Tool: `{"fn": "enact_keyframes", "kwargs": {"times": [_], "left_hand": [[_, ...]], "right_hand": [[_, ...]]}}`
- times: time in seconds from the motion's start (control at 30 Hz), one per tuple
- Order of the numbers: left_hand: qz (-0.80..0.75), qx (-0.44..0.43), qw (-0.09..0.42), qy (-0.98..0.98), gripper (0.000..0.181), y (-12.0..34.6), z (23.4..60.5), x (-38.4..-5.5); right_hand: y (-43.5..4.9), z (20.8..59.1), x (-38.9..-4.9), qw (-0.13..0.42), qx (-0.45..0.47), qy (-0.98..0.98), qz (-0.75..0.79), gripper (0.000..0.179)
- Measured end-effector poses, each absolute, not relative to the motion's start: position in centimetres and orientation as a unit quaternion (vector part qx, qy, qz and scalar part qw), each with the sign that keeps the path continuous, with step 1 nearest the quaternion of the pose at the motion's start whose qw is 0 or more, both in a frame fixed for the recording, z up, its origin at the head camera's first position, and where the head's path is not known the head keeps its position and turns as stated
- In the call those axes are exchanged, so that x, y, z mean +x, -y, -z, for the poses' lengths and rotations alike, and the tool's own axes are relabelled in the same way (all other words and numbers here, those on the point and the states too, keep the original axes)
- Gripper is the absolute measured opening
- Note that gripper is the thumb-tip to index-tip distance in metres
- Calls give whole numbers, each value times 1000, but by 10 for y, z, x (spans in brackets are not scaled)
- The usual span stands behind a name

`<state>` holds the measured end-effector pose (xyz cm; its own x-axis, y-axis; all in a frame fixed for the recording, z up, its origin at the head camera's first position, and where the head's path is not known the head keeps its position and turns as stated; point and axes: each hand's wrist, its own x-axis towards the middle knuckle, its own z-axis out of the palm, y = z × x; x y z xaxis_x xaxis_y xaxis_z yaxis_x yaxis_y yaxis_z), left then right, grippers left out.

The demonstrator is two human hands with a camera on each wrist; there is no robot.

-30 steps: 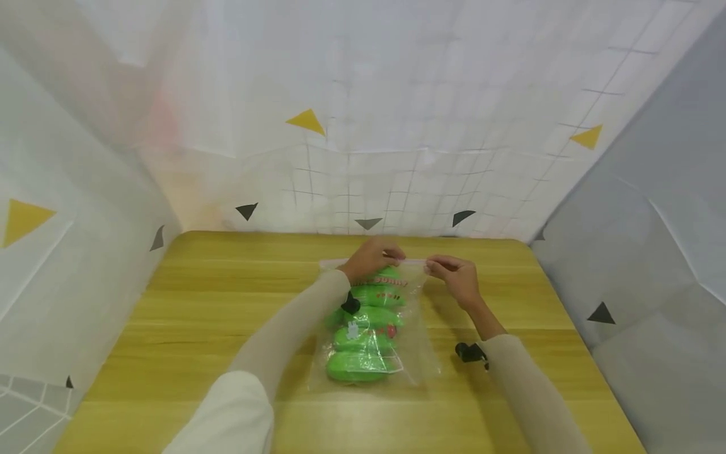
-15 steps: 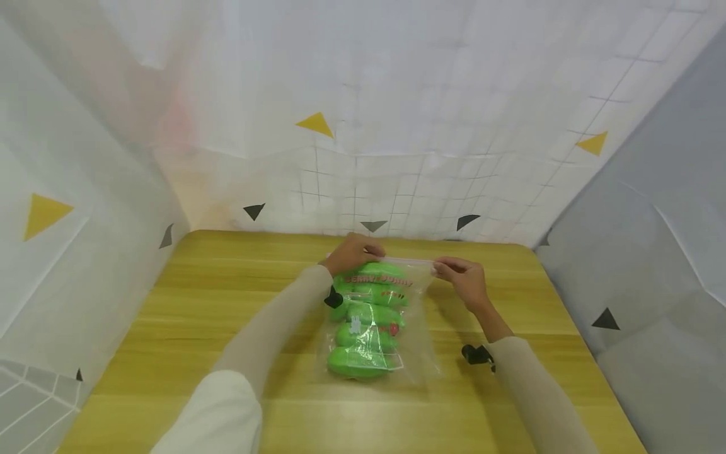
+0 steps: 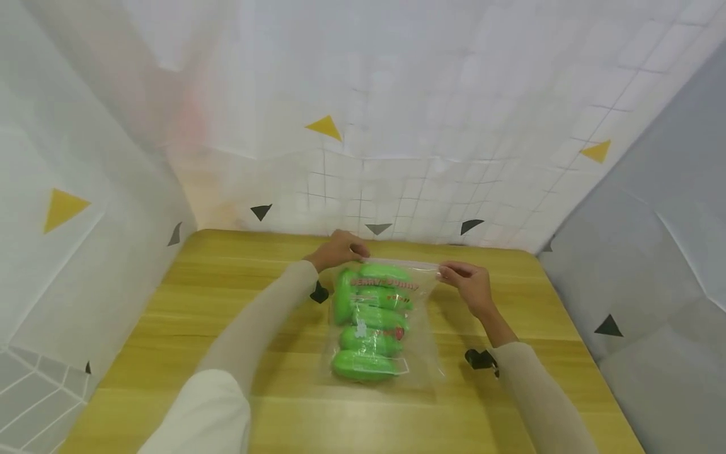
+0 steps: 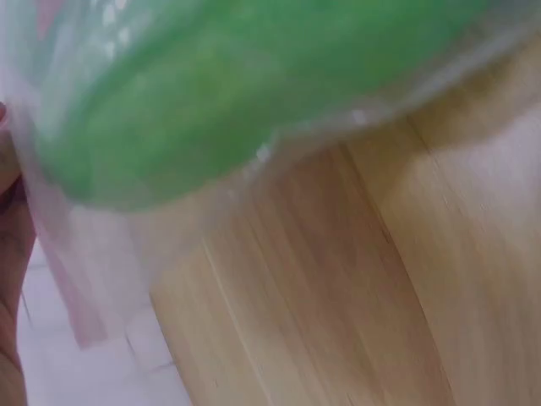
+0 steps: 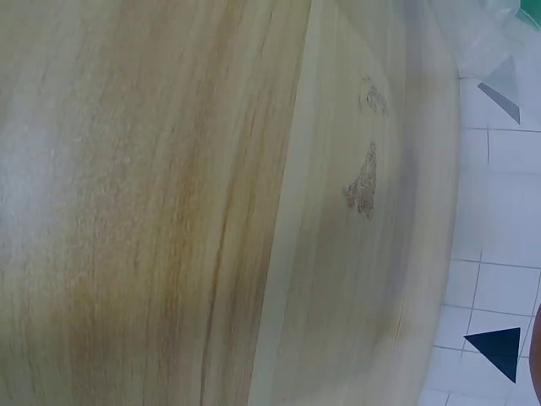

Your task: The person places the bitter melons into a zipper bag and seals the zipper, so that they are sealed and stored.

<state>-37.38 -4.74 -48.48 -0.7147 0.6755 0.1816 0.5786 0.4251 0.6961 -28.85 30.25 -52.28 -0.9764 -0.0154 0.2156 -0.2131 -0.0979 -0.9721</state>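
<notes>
A clear zip bag (image 3: 422,340) with pink printing lies on the table, its top edge lifted at the far side. Inside are several smooth green oblong objects (image 3: 368,340), stacked in a column, one standing upright at the left. My left hand (image 3: 340,249) pinches the bag's top edge near its left end. At the top right corner, my right hand (image 3: 472,287) pinches the same edge between thumb and fingers. The left wrist view has a green oblong (image 4: 228,101) close up through the plastic, beside fingers (image 4: 10,245). Only a bit of the bag (image 5: 482,38) enters the right wrist view.
The wood-grain table (image 3: 227,296) is bounded by white sheeting (image 3: 397,126) with grid lines and triangles at the back and both sides. Black wrist cameras sit at the left wrist (image 3: 319,292) and the right wrist (image 3: 479,359).
My left hand has slid leftward along the bag's top edge, uncovering more of the green objects and the printing. My right hand stays pinched at the right corner. The view has shifted slightly.
</notes>
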Motion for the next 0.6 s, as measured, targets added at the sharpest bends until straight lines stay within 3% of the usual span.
{"fn": "enact_keyframes", "kwargs": {"times": [0.43, 0.6], "left_hand": [[-375, 362, 54, -852, 13, 80, 477, -379], [-389, 317, 78, -862, 13, 89, 476, -380]], "right_hand": [[-317, 513, -287, 59, 90, 656, -747, 27], [-314, 507, -291, 45, 83, 645, -759, 32]]}}
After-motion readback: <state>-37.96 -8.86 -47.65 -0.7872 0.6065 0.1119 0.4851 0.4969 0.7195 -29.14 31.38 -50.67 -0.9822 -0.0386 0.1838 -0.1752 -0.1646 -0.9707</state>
